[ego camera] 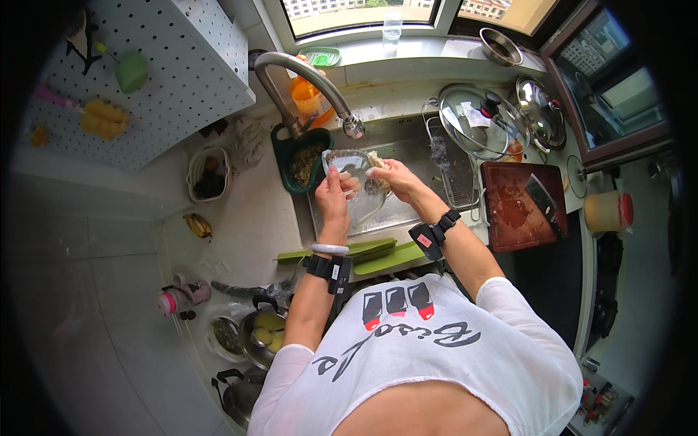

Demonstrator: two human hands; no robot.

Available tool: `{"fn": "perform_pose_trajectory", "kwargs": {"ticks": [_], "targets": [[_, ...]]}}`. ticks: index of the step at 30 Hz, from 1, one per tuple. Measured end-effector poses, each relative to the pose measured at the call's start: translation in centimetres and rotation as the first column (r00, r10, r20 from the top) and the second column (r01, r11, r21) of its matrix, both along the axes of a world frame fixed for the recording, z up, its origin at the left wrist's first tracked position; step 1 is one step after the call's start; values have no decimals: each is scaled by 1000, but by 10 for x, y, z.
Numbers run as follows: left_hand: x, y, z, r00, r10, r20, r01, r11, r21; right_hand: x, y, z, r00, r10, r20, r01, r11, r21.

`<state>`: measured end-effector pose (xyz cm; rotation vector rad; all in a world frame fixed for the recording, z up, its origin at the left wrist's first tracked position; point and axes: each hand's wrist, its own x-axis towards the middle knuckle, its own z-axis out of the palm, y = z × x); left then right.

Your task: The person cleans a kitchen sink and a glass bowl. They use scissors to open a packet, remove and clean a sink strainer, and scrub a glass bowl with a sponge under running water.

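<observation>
Over the steel sink (403,147), my left hand (334,199) grips the near left edge of a clear glass lid or dish (357,193); which of the two cannot be told. My right hand (397,180) is at its right side, with a pale, crumpled scrubber or cloth (377,161) between the fingers and the glass. The curved faucet (305,62) arches above, its spray head (353,127) just beyond the glass. A dark green strainer basket (302,163) with food scraps sits in the sink's left corner, close to my left hand.
Right of the sink, a cleaver (541,197) lies on a brown cutting board (499,218). A glass pot lid (463,122) leans behind a wire rack (461,182). Green guards (381,256) line the near sink edge. An orange bottle (311,98) stands behind the faucet; pots (262,332) are at lower left.
</observation>
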<state>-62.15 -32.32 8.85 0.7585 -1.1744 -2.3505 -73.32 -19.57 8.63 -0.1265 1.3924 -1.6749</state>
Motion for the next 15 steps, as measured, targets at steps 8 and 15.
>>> {"fn": "perform_pose_trajectory", "kwargs": {"ticks": [8, 15], "targets": [[1, 2, 1, 995, 51, 82, -50, 999, -14, -2, 1, -3, 999, 17, 30, -17, 1000, 0], [2, 3, 7, 995, 37, 97, -34, 999, -32, 1, -1, 1, 1000, 1, 19, -2, 1000, 20]]}}
